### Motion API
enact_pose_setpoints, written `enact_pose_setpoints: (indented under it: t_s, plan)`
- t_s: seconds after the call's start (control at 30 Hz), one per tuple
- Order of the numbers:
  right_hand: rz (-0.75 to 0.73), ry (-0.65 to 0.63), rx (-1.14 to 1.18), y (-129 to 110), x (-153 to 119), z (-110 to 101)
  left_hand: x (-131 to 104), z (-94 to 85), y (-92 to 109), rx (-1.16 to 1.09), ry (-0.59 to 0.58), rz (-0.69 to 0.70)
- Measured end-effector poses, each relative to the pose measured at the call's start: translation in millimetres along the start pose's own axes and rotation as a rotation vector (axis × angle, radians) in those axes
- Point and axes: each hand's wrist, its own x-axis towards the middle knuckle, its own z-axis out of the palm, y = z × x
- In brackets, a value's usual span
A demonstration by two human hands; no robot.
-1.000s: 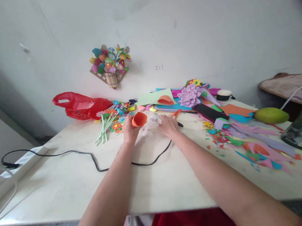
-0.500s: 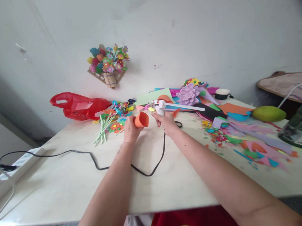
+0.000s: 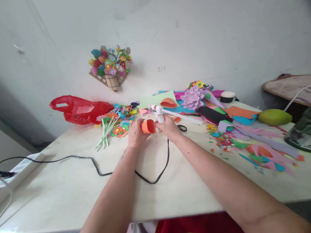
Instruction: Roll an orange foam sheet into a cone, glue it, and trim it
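My left hand is closed around a rolled orange tube of foam sheet or paper, its open end facing me and to the right. In my right hand is a white glue gun, gripped by its handle. A long white glue stick sticks out of the gun's back toward the right. The nozzle points left, above and behind the orange tube. From the gun a black cord loops over the table between my forearms.
Foam flowers and pale green stems lie left, by a red plastic bag. Coloured scraps, a lilac flower, a green-yellow fruit and a large jar are on the right. A power strip runs along the left edge.
The glue gun has moved slightly left and its glue stick tilts more downward. The orange tube has turned and shifted a little right, closer to my right hand.
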Motion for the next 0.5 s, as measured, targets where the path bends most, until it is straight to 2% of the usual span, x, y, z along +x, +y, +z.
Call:
enact_pose_setpoints:
  t_s: [0.17,0.27,0.4,0.5]
  plan:
    - [-0.116,0.061,-0.209,-8,-5,0,3,-3.6,7,0.03,0.043,0.119]
    - [-0.126,0.105,-0.28,-15,-9,2,4,-4.1,9,0.029,0.046,0.157]
    - [-0.107,0.115,-0.302,-17,-11,4,4,-3.7,8,0.012,0.019,0.166]
    - [-0.116,0.094,-0.241,-13,-8,3,2,-3.5,5,0.007,0.023,0.12]
